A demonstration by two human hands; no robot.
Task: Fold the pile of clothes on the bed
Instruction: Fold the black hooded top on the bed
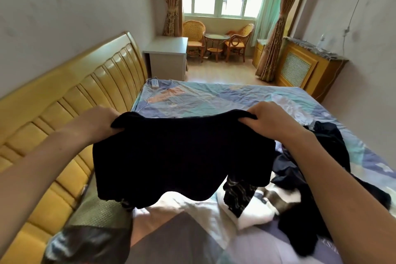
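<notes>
Dark garment (pixel 182 156) held up over the bed (pixel 225 96) by both hands

The left hand (pixel 100 122) and right hand (pixel 270 120) each grip a top corner of the garment, fingers curled round the cloth, so it hangs spread between them above the patterned sheet; a heap of dark and white clothes (pixel 300 178) lies on the bed below and to the right, near the yellow headboard (pixel 70 100) side, with a white remote (pixel 154 82) at the far corner

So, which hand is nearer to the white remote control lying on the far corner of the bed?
Left. The left hand grips the dark garment just below the remote control; the right hand grips the opposite end, farther across the bed.
</notes>
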